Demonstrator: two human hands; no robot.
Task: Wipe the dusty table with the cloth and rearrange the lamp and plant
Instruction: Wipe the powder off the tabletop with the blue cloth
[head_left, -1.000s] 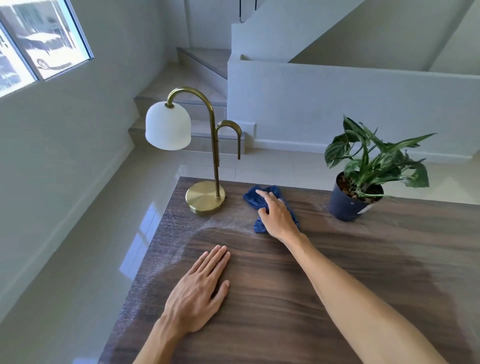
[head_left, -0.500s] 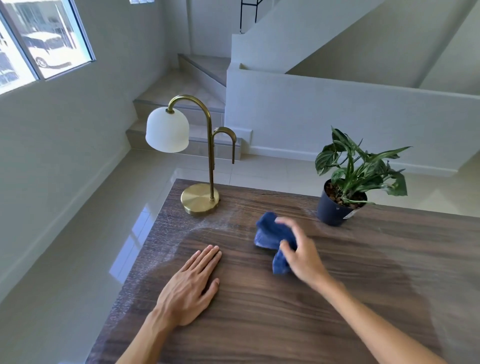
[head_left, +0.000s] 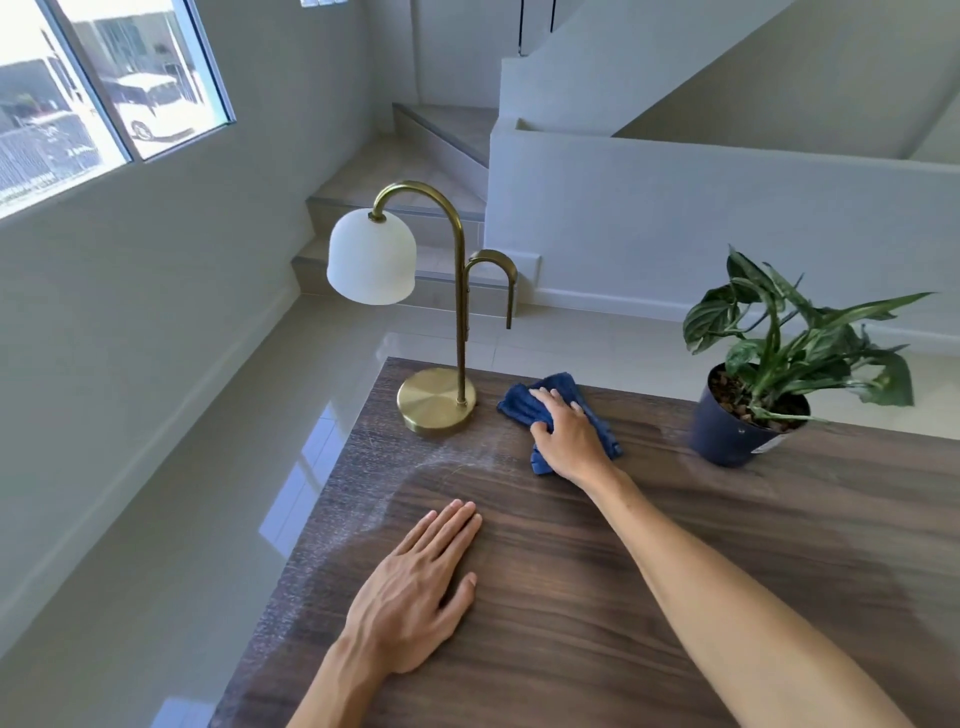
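Observation:
A dark wooden table (head_left: 597, 597) carries a pale film of dust along its left side and far edge. My right hand (head_left: 569, 441) presses a crumpled blue cloth (head_left: 524, 402) flat on the table near the far edge, just right of the lamp's base. The brass lamp (head_left: 436, 400) with a white shade stands at the far left corner. A green plant in a dark blue pot (head_left: 737, 431) stands at the far right. My left hand (head_left: 415, 592) lies flat, palm down, fingers together, on the near left part of the table.
Beyond the table's far and left edges lies a glossy tiled floor (head_left: 156, 519). A staircase (head_left: 415, 171) rises behind the lamp, a low white wall (head_left: 727, 218) runs behind the plant, and a window (head_left: 104, 93) is in the left wall.
My right hand slid the cloth toward me and to the right, then pushed it back to the far edge beside the lamp base. My left hand stayed flat on the table.

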